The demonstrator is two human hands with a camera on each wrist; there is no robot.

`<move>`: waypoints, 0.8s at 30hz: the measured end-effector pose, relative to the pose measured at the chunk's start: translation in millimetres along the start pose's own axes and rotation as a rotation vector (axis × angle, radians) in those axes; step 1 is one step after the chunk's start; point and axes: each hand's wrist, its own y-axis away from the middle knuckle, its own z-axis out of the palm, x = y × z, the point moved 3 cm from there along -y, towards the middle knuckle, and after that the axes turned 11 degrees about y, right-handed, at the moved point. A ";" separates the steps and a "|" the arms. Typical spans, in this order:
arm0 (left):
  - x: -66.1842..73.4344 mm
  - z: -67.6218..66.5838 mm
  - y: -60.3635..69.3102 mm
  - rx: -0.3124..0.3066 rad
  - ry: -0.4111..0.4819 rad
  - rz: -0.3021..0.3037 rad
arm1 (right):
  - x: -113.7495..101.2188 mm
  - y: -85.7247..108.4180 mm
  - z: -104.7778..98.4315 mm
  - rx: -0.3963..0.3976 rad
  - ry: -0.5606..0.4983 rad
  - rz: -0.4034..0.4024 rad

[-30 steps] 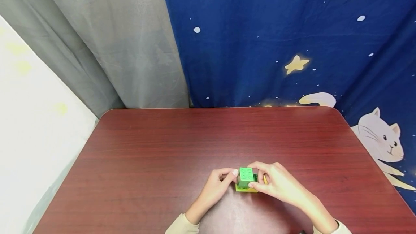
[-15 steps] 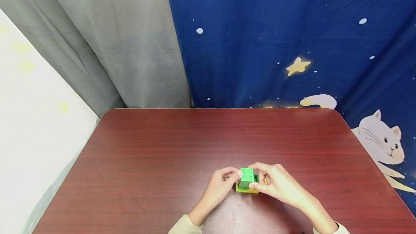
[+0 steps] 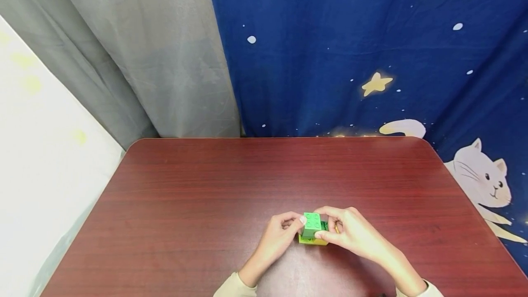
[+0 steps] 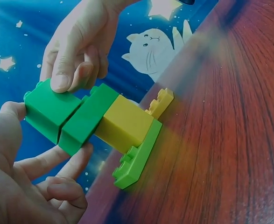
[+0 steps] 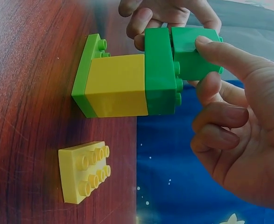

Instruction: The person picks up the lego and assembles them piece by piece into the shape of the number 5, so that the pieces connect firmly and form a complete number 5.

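A small stack of toy building bricks stands on the table. Its base is a flat lime brick (image 5: 84,77), under a yellow brick (image 5: 118,86) and a longer dark green brick (image 5: 158,72). Topmost is a square green brick (image 3: 312,221), with a thin gap showing beneath it in both wrist views. My right hand (image 3: 354,233) pinches this square brick between thumb and finger. My left hand (image 3: 276,237) holds the stack's left side, its thumb on the square brick and fingertips against the long green brick (image 4: 87,119).
A loose yellow brick (image 5: 76,175), studs showing, lies beside the stack on the right. The reddish-brown table (image 3: 185,205) reaches back to grey (image 3: 165,58) and blue (image 3: 309,68) curtains. White material (image 3: 49,159) hangs at the left.
My left hand has shifted slightly to the right, bringing its thumb onto the square green brick's edge. The right hand keeps its pinch, and the stack stays in place.
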 end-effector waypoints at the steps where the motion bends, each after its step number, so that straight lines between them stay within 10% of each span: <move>1: -4.9 -0.3 -1.4 0.002 -0.003 -0.003 | 0.1 -0.1 0.1 -0.001 -0.001 0.001; 24: -11.2 -1.2 -4.8 -0.014 -0.009 0.022 | 4.0 1.0 2.9 -0.017 -0.030 0.008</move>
